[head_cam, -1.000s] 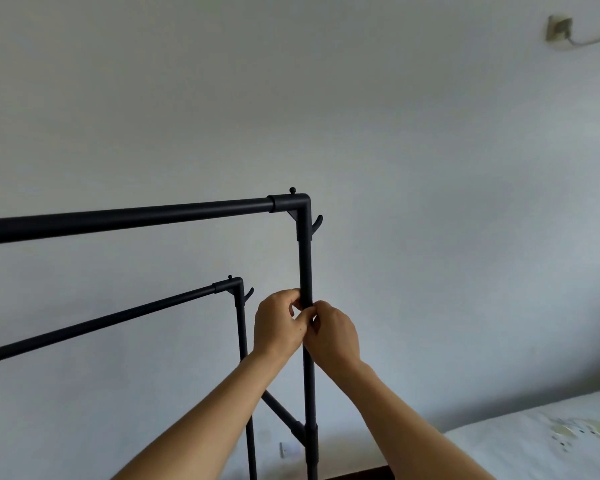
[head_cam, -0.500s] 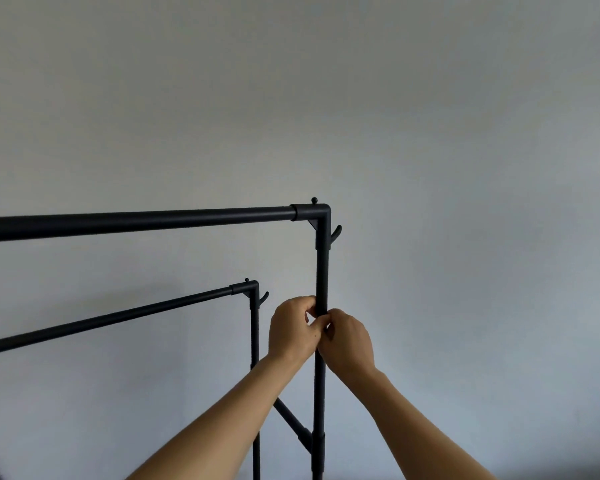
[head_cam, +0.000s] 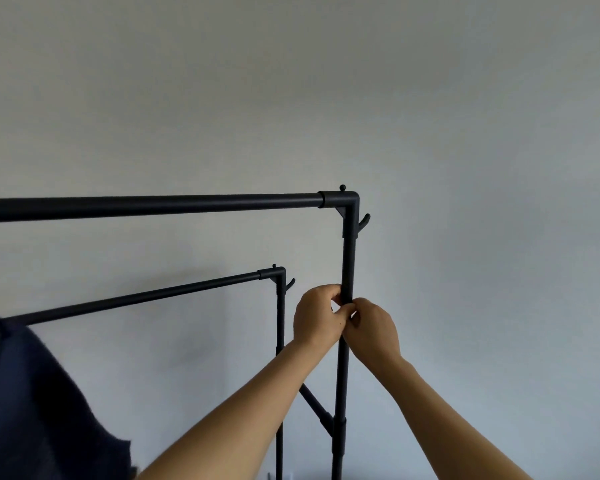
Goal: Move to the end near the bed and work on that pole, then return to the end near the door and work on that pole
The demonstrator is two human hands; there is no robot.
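Note:
A black metal clothes rack stands before a pale wall. Its near upright pole (head_cam: 348,265) runs down from a corner joint (head_cam: 347,202) that joins the long top bar (head_cam: 153,206). My left hand (head_cam: 317,317) grips this upright from the left, fingers curled round it. My right hand (head_cam: 374,329) meets it from the right, fingertips pinching at the pole just below the left thumb. What lies between the fingertips is hidden.
A second, lower bar (head_cam: 136,299) and its upright (head_cam: 280,320) stand behind, each corner with a small hook (head_cam: 363,221). A diagonal brace (head_cam: 314,403) links the uprights. A dark navy garment (head_cam: 32,403) hangs at the lower left.
The view has swung left: the rack's corner now sits further right, the bed and wall socket have left the frame, and the navy garment has come in. Both hands stay on the upright.

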